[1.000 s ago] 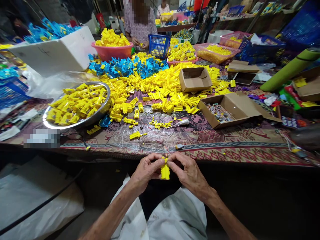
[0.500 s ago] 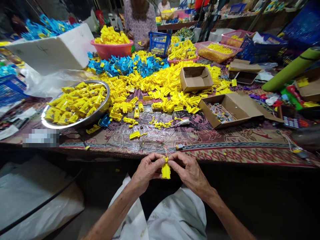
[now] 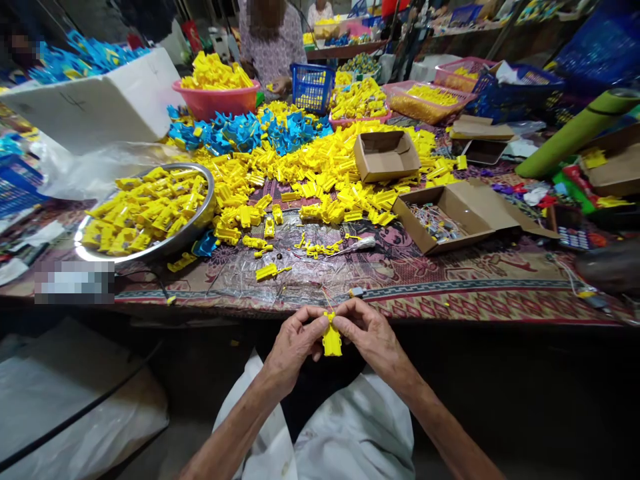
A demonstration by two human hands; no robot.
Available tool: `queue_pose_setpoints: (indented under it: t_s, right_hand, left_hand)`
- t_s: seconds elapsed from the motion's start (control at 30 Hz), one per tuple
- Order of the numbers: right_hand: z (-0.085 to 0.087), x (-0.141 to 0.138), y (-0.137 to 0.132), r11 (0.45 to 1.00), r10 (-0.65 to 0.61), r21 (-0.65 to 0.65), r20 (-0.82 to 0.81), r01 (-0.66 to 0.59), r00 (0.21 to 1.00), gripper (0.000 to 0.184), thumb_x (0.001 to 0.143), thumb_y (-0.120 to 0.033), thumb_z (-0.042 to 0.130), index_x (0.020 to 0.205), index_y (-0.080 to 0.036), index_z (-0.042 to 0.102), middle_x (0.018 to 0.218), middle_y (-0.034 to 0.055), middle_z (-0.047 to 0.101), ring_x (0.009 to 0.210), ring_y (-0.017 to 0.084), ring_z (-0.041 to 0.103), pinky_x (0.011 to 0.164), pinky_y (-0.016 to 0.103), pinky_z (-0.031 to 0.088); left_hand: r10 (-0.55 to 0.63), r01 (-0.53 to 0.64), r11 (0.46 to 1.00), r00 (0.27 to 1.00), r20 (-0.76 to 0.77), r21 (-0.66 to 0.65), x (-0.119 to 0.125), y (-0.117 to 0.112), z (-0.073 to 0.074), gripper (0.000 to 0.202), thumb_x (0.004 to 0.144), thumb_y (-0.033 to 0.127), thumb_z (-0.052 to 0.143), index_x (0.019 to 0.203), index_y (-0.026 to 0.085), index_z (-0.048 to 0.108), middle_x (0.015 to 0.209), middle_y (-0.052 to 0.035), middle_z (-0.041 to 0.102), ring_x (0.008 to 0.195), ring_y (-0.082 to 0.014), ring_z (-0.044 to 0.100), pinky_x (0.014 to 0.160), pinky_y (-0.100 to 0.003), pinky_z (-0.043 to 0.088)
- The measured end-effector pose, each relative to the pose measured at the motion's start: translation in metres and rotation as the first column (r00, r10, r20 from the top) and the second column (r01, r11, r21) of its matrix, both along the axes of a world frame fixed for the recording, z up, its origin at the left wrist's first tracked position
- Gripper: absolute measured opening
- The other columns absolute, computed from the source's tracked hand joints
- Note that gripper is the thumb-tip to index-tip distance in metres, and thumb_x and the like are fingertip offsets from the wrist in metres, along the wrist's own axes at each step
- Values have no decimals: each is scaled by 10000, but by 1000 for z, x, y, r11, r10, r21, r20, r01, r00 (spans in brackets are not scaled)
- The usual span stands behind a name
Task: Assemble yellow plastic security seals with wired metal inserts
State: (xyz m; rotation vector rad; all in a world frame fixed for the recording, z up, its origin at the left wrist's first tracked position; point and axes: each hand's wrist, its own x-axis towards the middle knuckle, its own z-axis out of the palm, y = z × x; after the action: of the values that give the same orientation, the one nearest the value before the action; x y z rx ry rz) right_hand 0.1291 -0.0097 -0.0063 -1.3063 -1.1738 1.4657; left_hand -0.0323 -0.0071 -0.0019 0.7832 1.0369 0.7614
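Just off the table's front edge, my left hand [image 3: 296,341] and my right hand [image 3: 369,339] pinch a small yellow plastic casing [image 3: 332,343] between them. Both thumbs press near its upper end; the fingertips behind are partly hidden. Thin wires [image 3: 327,297] run from that end up onto the table. A small grey part with a yellow end [image 3: 357,292] lies close to the wires. Beyond my hands are a loose yellow piece [image 3: 269,271] and a cluster of small yellow bits [image 3: 320,248] on a clear plastic sheet [image 3: 240,277].
A steel bowl [image 3: 209,193] of yellow casings stands left. Behind are heaps of yellow parts [image 3: 310,163] and blue parts [image 3: 250,133]. An open carton [image 3: 475,230] with wired parts and a small cardboard box [image 3: 383,167] sit right. A person [image 3: 275,47] stands across the table.
The view has shifted slightly, so the table things sit a little further left. Both hands keep their pinch on the yellow casing, with the right fingers slightly closer in.
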Motion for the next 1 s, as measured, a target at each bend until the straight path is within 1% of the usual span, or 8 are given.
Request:
queue_pose_setpoints:
  t_s: [0.2,0.33,0.47,0.57,0.7,0.8,0.93,1.0]
  right_hand:
    - [-3,-1,0,996,-13,-94,-176,-4,984,294,762,-429,721,837,-192,564,724,-20,589,649,126,562,600,244,465]
    - [-2,-2,1,996,7,-91,-140,-20,990,311,753,-439,726,860,-191,573,733,-19,603,649,127,573,604,249,473]
    - [-2,-2,1,996,-3,-85,-141,-9,990,311,751,-436,727,871,-188,584,762,-12,620,665,130,592,604,246,483]
    - [-3,-3,2,997,-26,-81,-134,15,991,314,742,-446,734,849,-183,599,756,-7,631,658,133,601,599,246,487]
    - [-4,-6,0,996,-51,-81,-112,42,992,318,754,-478,718,843,-186,632,767,6,661,680,153,631,604,256,509]
    - [-1,-4,-3,998,6,-55,-96,-12,995,298,811,-467,671,925,-192,663,826,21,686,740,164,649,647,264,523]
    - [15,12,8,991,132,7,41,-132,990,235,876,-394,603,989,-199,673,812,18,677,685,145,621,574,238,478]
    - [28,26,31,990,57,112,216,-82,975,218,892,-378,579,980,-202,673,757,7,659,627,139,593,546,240,457]
  left_hand:
    - [-24,23,997,1000,14,70,-1,-4,-1,321,853,453,645,1008,174,611,739,-12,637,562,-80,514,478,-163,384]
    - [-60,59,994,998,4,97,-2,-4,3,305,869,434,634,1001,160,609,746,-14,619,613,-97,557,508,-170,437]
    - [-52,54,996,998,-22,75,-1,-2,3,314,868,438,634,1010,158,613,709,0,607,572,-86,543,484,-162,428]
    - [-36,43,995,996,-78,91,0,0,3,355,855,451,646,1054,157,635,710,-4,626,544,-82,530,464,-163,425]
    - [-51,65,991,992,-115,121,0,4,5,373,837,477,652,1006,145,670,733,-26,656,580,-105,568,478,-179,455]
    - [-26,41,994,990,-138,103,0,7,4,380,817,496,661,970,148,657,664,-11,643,527,-107,557,450,-187,453]
    - [-6,13,998,993,-121,62,-1,9,4,383,784,509,684,914,154,621,625,-6,640,484,-105,550,411,-179,415]
    - [-18,20,999,997,-77,25,-1,9,4,381,791,510,676,912,156,603,654,-25,666,487,-103,555,403,-171,391]
